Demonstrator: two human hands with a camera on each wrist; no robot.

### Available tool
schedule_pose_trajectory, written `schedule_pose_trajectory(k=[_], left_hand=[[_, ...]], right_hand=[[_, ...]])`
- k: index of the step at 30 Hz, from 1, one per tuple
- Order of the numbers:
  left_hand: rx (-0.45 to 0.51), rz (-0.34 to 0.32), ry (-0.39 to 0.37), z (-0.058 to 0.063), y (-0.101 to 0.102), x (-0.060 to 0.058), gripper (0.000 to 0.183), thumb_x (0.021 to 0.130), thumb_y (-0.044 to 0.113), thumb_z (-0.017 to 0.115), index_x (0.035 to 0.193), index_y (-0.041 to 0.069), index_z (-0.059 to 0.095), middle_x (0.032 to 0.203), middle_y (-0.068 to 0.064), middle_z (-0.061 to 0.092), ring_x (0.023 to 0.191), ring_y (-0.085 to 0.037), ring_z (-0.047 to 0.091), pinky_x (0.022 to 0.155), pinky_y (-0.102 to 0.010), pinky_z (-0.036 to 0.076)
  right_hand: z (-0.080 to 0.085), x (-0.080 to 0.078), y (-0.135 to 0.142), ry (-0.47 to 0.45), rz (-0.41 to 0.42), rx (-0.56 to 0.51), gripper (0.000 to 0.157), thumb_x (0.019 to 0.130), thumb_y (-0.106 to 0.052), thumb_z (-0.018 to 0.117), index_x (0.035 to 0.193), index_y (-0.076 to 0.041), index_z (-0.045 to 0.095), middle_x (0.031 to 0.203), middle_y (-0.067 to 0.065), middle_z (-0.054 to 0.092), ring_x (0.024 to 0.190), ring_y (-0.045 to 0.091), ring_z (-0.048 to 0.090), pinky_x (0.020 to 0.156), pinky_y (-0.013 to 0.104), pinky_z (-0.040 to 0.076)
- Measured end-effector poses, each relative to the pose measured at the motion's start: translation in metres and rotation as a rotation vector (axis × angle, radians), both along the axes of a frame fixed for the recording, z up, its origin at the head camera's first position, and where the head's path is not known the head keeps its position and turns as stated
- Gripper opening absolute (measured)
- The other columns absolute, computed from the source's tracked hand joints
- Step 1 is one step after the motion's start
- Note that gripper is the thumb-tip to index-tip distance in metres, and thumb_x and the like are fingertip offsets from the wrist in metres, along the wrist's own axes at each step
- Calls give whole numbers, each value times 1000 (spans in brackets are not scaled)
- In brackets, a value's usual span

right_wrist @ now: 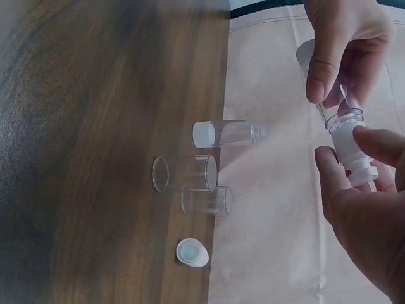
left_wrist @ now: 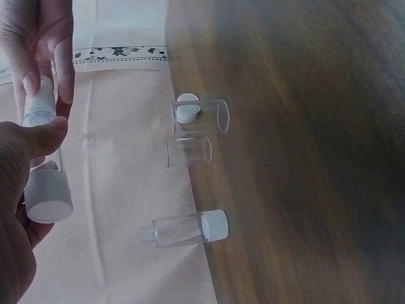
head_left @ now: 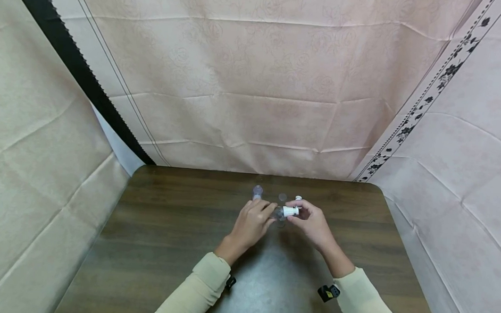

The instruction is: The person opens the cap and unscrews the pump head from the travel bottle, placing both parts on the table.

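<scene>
Over the far part of the table, my left hand (head_left: pixel 250 221) grips a small clear bottle (head_left: pixel 278 213) held tilted on its side. The bottle's thick white base (left_wrist: pixel 49 197) faces the left wrist camera. At its other end sits a white pump top (right_wrist: pixel 350 147), pinched between the thumb and fingers of my right hand (head_left: pixel 313 228). In the right wrist view the pump top is right at the bottle's neck. My fingers hide part of the bottle's clear body.
On the wooden table (head_left: pixel 144 245) stand a second clear bottle (right_wrist: pixel 233 133) with a white base, two clear cylindrical covers (left_wrist: pixel 201 118) (left_wrist: pixel 188 152) and a small white pump part (right_wrist: pixel 192 252). Patterned cloth (head_left: pixel 252 128) hangs behind the table's far edge.
</scene>
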State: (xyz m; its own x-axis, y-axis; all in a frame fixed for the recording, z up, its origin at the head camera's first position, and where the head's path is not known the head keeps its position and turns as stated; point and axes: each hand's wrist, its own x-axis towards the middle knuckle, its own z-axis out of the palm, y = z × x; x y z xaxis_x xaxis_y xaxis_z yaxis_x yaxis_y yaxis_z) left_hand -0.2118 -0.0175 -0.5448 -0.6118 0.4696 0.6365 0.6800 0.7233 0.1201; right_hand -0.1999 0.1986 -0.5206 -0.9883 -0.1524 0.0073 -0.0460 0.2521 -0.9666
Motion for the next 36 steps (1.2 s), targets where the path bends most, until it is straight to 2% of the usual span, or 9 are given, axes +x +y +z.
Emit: schedule_pose_trajectory(k=[6,10,14,16,22,31,36], left_hand=[[10,20,-27,1,1,0,39,85,27,87,118,10,75,107,-4,75,96,-18,69,75,-30,53],[14,30,-30,2,1,1,39,84,26,88,117,10,75,107,-5,75,97,-19,69,76,-31,54],[20,32,-34,2,2,1,39,85,27,87,117,10,74,108,-5,75,97,-19,69,76,-31,53],[23,31,-36,2,2,1,39,85,27,87,118,10,74,108,-5,76,97,-19,69,76,-31,53],[32,33,-32,1,3,1,39,86,26,86,118,9,74,108,-5,75,96,-20,69,75,-32,54],[36,42,-48,0,4,2,39,86,27,86,119,9,74,108,-5,75,98,-19,69,77,-32,54],[58,49,-28,-1,4,2,41,85,26,87,119,8,75,107,-6,75,97,-20,69,76,-33,54]], right_hand=[[-2,0,-3,113,-4,-50,41,91,-1,77,130,1,65,139,20,61,123,34,63,92,22,56],[-3,1,-7,178,-59,-30,47,88,-1,79,133,1,63,143,19,58,128,34,61,99,28,54],[-3,3,-10,194,-144,41,52,84,-5,85,131,-4,62,132,17,57,122,32,64,94,26,57],[-3,4,-12,208,-181,81,53,82,-7,87,129,-6,62,125,16,56,116,30,65,88,21,57],[-4,3,-15,252,-240,166,56,78,-9,91,123,-3,60,119,12,57,105,28,66,77,19,58],[-5,3,-18,283,-273,200,51,77,-8,91,119,-4,61,115,11,60,102,24,67,77,16,56],[-7,2,-20,321,-305,125,50,77,-3,90,118,1,62,117,14,63,102,27,68,83,26,60]])
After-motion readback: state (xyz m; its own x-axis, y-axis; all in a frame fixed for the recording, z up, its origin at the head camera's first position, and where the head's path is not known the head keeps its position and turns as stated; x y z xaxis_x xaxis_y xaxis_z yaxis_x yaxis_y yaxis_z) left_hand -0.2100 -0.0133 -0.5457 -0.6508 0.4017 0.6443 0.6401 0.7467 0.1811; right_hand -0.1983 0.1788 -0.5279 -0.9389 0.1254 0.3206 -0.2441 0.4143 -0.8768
